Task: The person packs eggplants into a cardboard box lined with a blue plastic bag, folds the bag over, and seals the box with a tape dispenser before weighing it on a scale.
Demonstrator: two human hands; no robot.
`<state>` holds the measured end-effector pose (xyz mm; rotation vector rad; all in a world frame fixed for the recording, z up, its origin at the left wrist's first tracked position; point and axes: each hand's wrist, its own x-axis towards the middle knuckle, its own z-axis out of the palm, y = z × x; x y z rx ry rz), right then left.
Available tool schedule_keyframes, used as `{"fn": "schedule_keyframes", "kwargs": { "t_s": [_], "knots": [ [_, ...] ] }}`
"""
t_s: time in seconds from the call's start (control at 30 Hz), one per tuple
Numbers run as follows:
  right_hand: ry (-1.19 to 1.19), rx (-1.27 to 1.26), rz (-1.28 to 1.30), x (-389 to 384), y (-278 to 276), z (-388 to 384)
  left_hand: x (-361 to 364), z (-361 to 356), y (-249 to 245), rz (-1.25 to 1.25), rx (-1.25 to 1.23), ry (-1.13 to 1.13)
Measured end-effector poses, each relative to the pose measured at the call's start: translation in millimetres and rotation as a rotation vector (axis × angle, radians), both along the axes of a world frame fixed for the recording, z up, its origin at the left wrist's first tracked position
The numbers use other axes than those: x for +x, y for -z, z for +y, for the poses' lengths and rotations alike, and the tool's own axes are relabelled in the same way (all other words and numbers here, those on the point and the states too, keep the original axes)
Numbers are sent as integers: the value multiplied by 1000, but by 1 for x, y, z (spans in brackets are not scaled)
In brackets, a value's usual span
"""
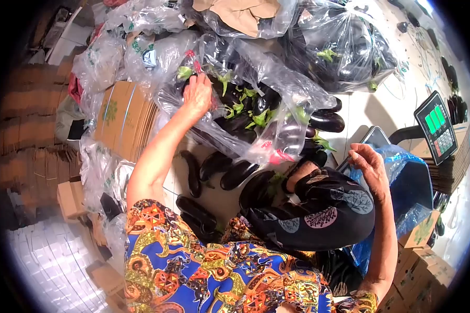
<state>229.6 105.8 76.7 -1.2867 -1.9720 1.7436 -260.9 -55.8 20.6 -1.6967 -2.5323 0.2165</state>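
At eleven o'clock the left hand (197,95) clutches the eggplant bag (277,86), the right hand (368,166) at three loosely open on a blue bag (415,190).

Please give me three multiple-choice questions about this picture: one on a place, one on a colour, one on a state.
1. Where is the left hand?
A. on the clear bag of eggplants
B. on the scale
C. on a cardboard box

2. What colour is the bag by the right hand?
A. red
B. blue
C. yellow

3. The scale display is:
A. dark
B. covered
C. lit

Answers:
1 A, the hand rests on the clear plastic over the eggplants.
2 B, blue plastic lies just beside that hand.
3 C, green panels glow on the display.
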Motion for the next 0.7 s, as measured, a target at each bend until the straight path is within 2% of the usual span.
{"fn": "schedule_keyframes", "kwargs": {
  "t_s": [0.07, 0.13, 0.2, 0.23, 0.27, 0.33, 0.43, 0.53, 0.57, 0.6, 0.67, 0.7],
  "knots": [
    [-4, 19, 11, -7, -6, 1, -29, 8, 15, 118, 167, 149],
    [-12, 31, 8, -13, -11, 0, -34, 23, -9, 91, 222, 138],
    [-18, 42, -4, -16, -13, 1, -51, 38, -28, -60, 244, -29],
    [-9, 38, -8, -16, -11, 1, -65, 47, -31, -212, 346, -215],
    [-2, 33, -13, -15, -8, 1, -78, 39, -34, 83, 270, 55],
    [-6, 35, -28, -14, -7, 1, -99, 42, -46, -32, 202, -13],
    [-18, 44, -53, -11, -9, 0, -118, 45, -59, 139, 998, -111],
    [9, 0, -15, -6, -5, 0, -99, 27, -68, -107, 1252, -381],
    [35, -32, 8, -6, -5, 0, -85, 16, -72, -179, 1066, -247],
    [63, -63, 31, -6, -6, 0, -60, 13, -82, -503, 812, -315],
    [45, -43, 11, -5, -6, 0, -44, 8, -62, -223, 400, -136],
    [34, -30, -7, -5, -5, 1, -40, 6, -50, -112, 397, -63]
  ]
}}
